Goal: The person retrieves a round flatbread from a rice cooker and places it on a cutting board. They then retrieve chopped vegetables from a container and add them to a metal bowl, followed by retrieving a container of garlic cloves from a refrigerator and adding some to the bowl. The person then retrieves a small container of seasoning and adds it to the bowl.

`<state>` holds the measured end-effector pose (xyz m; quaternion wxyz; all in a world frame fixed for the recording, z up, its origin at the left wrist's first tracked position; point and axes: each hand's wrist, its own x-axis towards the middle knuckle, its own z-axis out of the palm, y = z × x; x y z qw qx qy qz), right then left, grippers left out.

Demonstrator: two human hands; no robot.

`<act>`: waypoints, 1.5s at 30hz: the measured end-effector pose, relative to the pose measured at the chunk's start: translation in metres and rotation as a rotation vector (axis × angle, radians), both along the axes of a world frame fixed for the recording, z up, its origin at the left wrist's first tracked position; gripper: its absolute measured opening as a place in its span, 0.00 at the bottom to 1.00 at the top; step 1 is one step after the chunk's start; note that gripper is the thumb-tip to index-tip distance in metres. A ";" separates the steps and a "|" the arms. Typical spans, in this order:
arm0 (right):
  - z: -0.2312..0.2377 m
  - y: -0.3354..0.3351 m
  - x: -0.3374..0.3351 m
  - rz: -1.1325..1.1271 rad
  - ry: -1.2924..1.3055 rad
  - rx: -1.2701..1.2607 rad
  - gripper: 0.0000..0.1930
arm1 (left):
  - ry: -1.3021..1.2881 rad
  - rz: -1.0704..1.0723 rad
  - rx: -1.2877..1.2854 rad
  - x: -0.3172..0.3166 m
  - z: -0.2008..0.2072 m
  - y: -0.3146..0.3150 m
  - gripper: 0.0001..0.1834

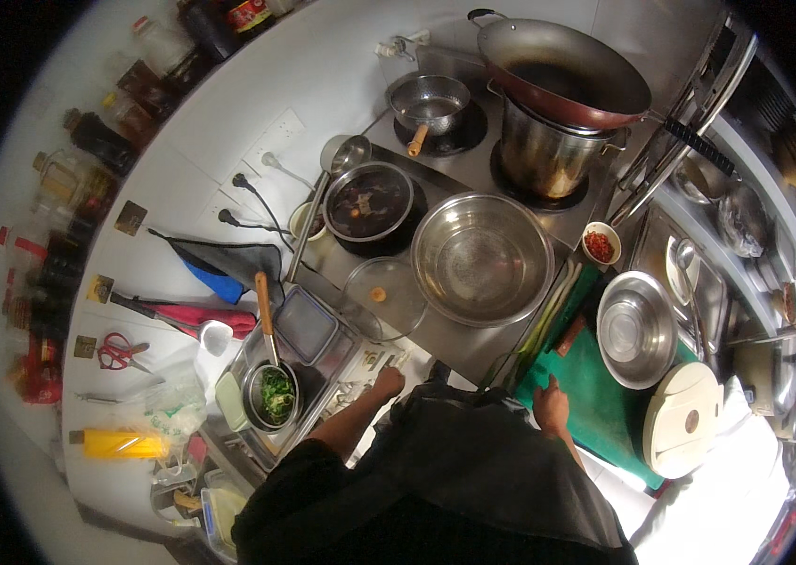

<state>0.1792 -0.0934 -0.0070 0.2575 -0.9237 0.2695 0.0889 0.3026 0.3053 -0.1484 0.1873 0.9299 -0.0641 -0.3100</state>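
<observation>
My left hand (pixel 387 381), fingers curled closed, is beside a patterned white surface (pixel 360 377) at the front counter; what it holds, if anything, is hidden. Over the near-left edge of the green cutting board (pixel 572 395) hovers or rests my right hand (pixel 552 405), one finger stretched out, holding nothing I can see. Long green stalks (pixel 549 306) and a brown-handled tool (pixel 570 336) lie along the board's left side. Ahead of both hands stands a large steel basin (pixel 483 259). A glass lid (pixel 383 298) lies left of it.
A strainer of chopped greens (pixel 274 395) and lidded box (pixel 306 323) sit left. Behind are a dark pot (pixel 368 201), small pan (pixel 428 104) and wok (pixel 563 71) on a stockpot (pixel 549 146). Right: chopped red peppers (pixel 598 246), steel bowl (pixel 636 330), cream lid (pixel 683 420).
</observation>
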 end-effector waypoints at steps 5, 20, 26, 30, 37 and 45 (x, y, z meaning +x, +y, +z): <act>0.016 0.007 0.003 -0.018 0.172 -0.007 0.26 | 0.238 -0.384 0.321 -0.033 -0.079 0.048 0.18; 0.013 0.006 0.006 0.108 0.150 -0.134 0.18 | 0.105 -0.251 0.088 -0.017 -0.138 0.022 0.20; 0.008 0.003 0.008 0.122 0.151 -0.138 0.16 | 0.124 -0.146 0.083 -0.016 -0.097 0.022 0.21; 0.007 0.003 0.009 0.126 0.160 -0.155 0.16 | 0.106 -0.163 0.067 -0.018 -0.103 0.027 0.21; 0.012 0.005 0.013 0.143 0.183 -0.182 0.15 | 0.204 -0.133 0.148 -0.015 -0.083 0.025 0.21; 0.006 0.003 0.012 0.103 0.155 -0.161 0.15 | 0.146 -0.108 0.114 -0.013 -0.073 0.020 0.21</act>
